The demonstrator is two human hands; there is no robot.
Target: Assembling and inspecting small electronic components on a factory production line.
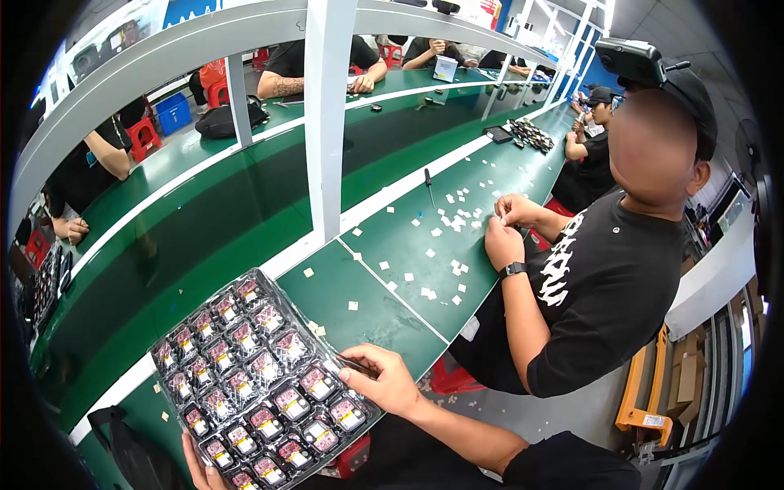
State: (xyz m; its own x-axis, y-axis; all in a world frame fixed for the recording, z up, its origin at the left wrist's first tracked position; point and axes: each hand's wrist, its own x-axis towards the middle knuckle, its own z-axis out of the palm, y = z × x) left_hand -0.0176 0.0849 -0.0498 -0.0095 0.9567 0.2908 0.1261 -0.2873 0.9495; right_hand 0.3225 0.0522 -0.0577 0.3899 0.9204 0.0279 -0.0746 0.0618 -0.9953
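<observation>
Many small parts [290, 403] fill the plastic tray [296, 310], lower left of frame; left hand [197, 468] and right hand [390, 382] hold its edges.

A long green table [380, 322] is edged with white strips and spanned by a white frame, whose thick post [328, 122] is planted on one strip. Across the table, red stools [145, 137] and a blue bin [173, 113] are seen on the floor; at the right, an orange metal frame [643, 380] and cardboard boxes [688, 384] are placed beside grey racks [735, 347]. The room is brightly lit beneath a grey ceiling [657, 18].
</observation>
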